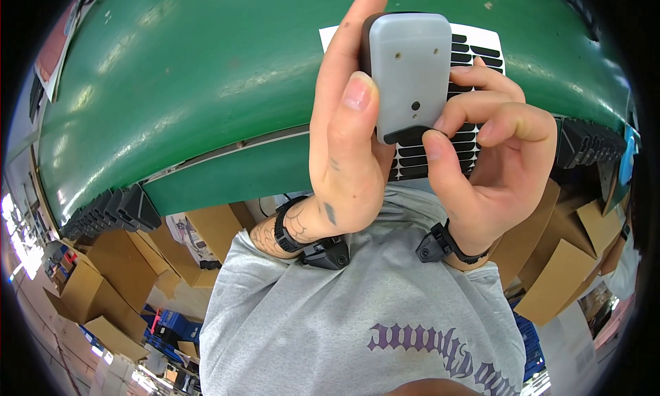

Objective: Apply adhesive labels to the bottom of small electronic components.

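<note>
Grey casing, plastic by its look: the handheld device (412,73) is up above the near edge of the green bench (206,86), back face toward the camera, 2 small holes near the top, 1 black dot lower down. Left hand (350,148): closed around the device's left side, thumb along that side. Right hand (509,155): thumb and index fingertip pinched together on 1 end of a black strip (407,134), which lies across the device's lower end. Cannot tell whether the strip is stuck down.

Risks (judgement): strip could sit crooked or crease if the pinched end is pulled off line; if adhesive, it could cling to the thumb. Left grip is on 1 side only, so a hard push from the right might twist the device.

Surroundings: white sheet (426,163) with rows of black strips, behind the device and partly hidden by both hands; its support is unclear. It crowds the right fingers and could snag. Black modules (326,251) on both wrists, perhaps apt to knock the bench edge. Black angular parts (113,210) line the bench's left end; cardboard boxes (124,265) below.
</note>
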`<state>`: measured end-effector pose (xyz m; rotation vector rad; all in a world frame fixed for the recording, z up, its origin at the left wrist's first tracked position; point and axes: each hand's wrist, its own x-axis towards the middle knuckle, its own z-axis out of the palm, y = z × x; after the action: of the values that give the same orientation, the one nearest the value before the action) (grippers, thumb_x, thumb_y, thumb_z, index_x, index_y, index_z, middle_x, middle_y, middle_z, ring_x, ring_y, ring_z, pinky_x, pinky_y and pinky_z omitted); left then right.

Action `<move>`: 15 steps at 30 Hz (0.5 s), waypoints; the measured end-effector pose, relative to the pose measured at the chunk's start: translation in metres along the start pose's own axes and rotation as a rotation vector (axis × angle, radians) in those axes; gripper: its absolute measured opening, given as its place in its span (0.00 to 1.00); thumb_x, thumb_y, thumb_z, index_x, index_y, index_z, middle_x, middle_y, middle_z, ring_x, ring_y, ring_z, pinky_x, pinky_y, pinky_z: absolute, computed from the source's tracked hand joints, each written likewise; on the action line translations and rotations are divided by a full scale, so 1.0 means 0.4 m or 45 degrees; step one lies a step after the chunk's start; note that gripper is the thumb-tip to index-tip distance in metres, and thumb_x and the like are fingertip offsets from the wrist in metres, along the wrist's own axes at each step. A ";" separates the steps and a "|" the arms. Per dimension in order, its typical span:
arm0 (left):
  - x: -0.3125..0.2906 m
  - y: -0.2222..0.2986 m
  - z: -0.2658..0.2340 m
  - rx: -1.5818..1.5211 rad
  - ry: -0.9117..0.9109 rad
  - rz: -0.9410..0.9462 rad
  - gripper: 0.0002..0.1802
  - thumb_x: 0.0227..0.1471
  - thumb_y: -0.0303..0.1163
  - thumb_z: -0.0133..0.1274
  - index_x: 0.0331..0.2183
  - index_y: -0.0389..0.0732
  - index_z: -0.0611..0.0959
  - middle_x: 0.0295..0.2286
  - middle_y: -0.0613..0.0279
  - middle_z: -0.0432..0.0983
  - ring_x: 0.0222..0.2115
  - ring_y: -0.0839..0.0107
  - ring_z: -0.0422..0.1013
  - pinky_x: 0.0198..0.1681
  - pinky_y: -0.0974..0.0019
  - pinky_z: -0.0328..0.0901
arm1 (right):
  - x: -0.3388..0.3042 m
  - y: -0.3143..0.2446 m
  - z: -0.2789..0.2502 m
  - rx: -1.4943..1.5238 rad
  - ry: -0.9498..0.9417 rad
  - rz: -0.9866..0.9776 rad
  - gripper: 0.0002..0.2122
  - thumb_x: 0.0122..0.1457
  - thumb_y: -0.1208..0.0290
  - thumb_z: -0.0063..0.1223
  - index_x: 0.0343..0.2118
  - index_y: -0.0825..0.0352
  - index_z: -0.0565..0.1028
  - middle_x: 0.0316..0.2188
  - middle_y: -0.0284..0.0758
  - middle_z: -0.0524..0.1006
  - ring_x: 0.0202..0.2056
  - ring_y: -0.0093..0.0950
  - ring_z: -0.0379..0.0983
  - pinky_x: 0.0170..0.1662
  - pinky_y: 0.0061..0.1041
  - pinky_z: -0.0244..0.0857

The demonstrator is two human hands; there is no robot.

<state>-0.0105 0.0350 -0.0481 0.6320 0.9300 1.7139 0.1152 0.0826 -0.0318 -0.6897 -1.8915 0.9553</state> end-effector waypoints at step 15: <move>-0.007 0.001 -0.002 0.030 0.011 -0.003 0.40 0.59 0.57 0.33 0.59 0.34 0.53 0.47 0.53 0.64 0.46 0.66 0.67 0.49 0.63 0.64 | 0.003 -0.015 0.007 -0.151 0.025 0.027 0.18 0.41 0.87 0.57 0.33 0.65 0.62 0.21 0.34 0.72 0.38 0.32 0.70 0.54 0.41 0.57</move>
<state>-0.0105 0.0321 -0.0484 0.6398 0.9581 1.7069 0.1115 0.0794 -0.0273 -0.7877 -1.9389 0.8512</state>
